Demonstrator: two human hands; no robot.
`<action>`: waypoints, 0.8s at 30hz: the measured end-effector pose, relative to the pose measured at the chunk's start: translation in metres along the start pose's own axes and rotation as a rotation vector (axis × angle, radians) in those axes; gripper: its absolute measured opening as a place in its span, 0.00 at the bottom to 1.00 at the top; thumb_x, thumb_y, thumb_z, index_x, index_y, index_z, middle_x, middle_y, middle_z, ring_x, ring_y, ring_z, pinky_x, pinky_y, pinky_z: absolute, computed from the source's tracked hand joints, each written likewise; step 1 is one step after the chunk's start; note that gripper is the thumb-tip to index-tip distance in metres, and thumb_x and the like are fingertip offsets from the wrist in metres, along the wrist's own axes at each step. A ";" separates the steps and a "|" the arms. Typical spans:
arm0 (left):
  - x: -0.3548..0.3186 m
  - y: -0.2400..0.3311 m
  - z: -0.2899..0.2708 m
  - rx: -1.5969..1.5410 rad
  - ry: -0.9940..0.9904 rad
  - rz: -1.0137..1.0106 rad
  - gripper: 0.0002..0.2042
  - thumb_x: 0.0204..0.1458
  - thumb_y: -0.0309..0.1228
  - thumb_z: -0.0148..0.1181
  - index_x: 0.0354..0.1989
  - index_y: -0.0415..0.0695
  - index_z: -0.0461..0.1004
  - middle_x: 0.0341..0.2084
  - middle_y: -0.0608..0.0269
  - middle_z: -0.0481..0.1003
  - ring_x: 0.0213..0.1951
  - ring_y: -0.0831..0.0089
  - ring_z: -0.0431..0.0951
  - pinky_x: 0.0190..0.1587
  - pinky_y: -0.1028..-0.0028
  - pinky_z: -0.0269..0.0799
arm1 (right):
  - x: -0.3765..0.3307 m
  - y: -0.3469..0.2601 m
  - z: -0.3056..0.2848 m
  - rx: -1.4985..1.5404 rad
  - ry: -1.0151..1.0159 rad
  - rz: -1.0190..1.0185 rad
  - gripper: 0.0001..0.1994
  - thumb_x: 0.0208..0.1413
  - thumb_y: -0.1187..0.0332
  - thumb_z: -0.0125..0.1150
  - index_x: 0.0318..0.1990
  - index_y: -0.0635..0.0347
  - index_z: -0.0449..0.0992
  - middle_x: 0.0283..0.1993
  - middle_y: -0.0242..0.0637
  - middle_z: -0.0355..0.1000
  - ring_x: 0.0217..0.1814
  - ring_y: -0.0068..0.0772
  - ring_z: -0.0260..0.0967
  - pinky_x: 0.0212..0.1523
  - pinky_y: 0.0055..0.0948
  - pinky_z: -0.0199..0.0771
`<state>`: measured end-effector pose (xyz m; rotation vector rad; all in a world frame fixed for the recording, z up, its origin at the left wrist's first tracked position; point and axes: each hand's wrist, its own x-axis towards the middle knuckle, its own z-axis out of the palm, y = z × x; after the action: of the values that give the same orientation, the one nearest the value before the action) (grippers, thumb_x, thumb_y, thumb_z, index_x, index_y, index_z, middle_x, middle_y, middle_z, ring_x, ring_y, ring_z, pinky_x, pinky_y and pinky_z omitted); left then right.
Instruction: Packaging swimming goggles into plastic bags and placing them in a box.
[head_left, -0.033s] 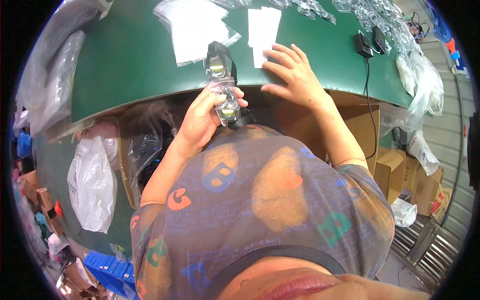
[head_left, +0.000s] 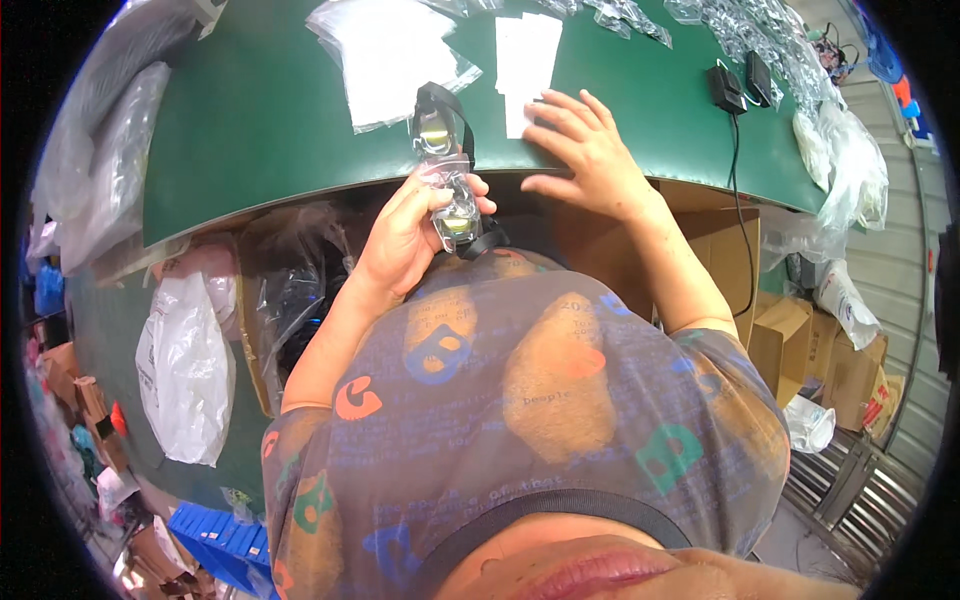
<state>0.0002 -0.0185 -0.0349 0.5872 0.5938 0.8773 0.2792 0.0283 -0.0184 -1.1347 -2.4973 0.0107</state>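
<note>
Nearest, the person's dark printed shirt (head_left: pixel 540 420) fills the middle. Near left, a row of blue boxes (head_left: pixel 225 545) stands on edge. Somewhat farther on the left, a white plastic bag (head_left: pixel 187 370) lies crumpled lengthwise; near right, brown cardboard boxes (head_left: pixel 780 335) sit beside a metal-ribbed wall (head_left: pixel 905 250). Below the table's near edge, right of centre, an open cardboard carton (head_left: pixel 725 240) shows.

Left hand (head_left: pixel 400 232): grip closed around the lower part of a pair of goggles (head_left: pixel 456 192), thumb on top, fingers around the far side. Goggles are in front of the torso, at the near edge of the green surface (head_left: pixel 640 95), one lens toward the person, the other pointing away over the surface. Black strap (head_left: pixel 466 128) loops out on the right; clear film covers the middle part.

Right hand (head_left: pixel 600 165): grip wide and holding nothing, palm down, fingers spread, thumb apart. Fingertips overlap the right edge of white paper strips (head_left: pixel 528 60); contact cannot be told.

Farther left of the strips, white sheets (head_left: pixel 395 65) lie in a fanned pile with clear plastic. Far right, two black adapter blocks (head_left: pixel 727 90) sit side by side, a black cable (head_left: pixel 733 180) running nearward over the edge. Farthest right, clear plastic packets (head_left: pixel 740 40) are heaped along the surface
</note>
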 end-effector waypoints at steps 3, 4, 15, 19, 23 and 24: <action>0.000 0.002 0.000 -0.003 0.013 -0.012 0.29 0.62 0.30 0.49 0.71 0.38 0.53 0.50 0.50 0.74 0.51 0.60 0.78 0.38 0.58 0.85 | -0.010 -0.002 0.009 -0.065 0.021 -0.130 0.13 0.53 0.62 0.69 0.45 0.51 0.79 0.59 0.31 0.73 0.71 0.37 0.62 0.73 0.54 0.53; 0.000 0.002 -0.001 -0.002 0.006 -0.001 0.29 0.62 0.31 0.48 0.71 0.38 0.53 0.50 0.50 0.74 0.52 0.60 0.78 0.38 0.58 0.85 | -0.012 -0.003 0.012 -0.033 0.075 -0.139 0.10 0.53 0.68 0.69 0.43 0.52 0.78 0.54 0.30 0.76 0.66 0.36 0.68 0.70 0.50 0.59; -0.001 -0.002 0.009 -0.020 0.074 0.015 0.22 0.68 0.35 0.46 0.68 0.43 0.60 0.53 0.55 0.74 0.54 0.63 0.78 0.43 0.57 0.84 | 0.033 -0.070 -0.032 0.297 0.337 -0.282 0.09 0.48 0.73 0.68 0.36 0.57 0.75 0.53 0.41 0.78 0.61 0.44 0.74 0.64 0.47 0.67; -0.002 -0.001 0.003 -0.073 0.103 0.035 0.21 0.72 0.42 0.41 0.65 0.42 0.63 0.54 0.59 0.74 0.53 0.67 0.78 0.48 0.62 0.81 | 0.033 -0.079 -0.012 0.298 0.186 -0.334 0.09 0.51 0.71 0.68 0.39 0.56 0.76 0.52 0.36 0.78 0.62 0.37 0.74 0.67 0.50 0.62; -0.007 0.004 0.007 -0.204 -0.028 0.048 0.22 0.72 0.45 0.40 0.65 0.41 0.63 0.54 0.59 0.73 0.54 0.69 0.77 0.51 0.65 0.78 | 0.035 -0.083 -0.017 0.296 0.078 -0.322 0.07 0.56 0.69 0.65 0.41 0.54 0.76 0.51 0.32 0.78 0.59 0.32 0.75 0.67 0.50 0.61; -0.009 0.003 0.005 -0.181 -0.020 0.046 0.22 0.71 0.43 0.43 0.65 0.41 0.62 0.54 0.60 0.73 0.54 0.70 0.76 0.53 0.66 0.76 | 0.035 -0.082 -0.017 0.294 0.080 -0.321 0.07 0.56 0.69 0.65 0.41 0.54 0.76 0.51 0.32 0.78 0.59 0.32 0.75 0.67 0.50 0.61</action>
<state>-0.0021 -0.0252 -0.0272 0.4463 0.4786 0.9567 0.2049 -0.0035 0.0230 -0.5996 -2.4744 0.2301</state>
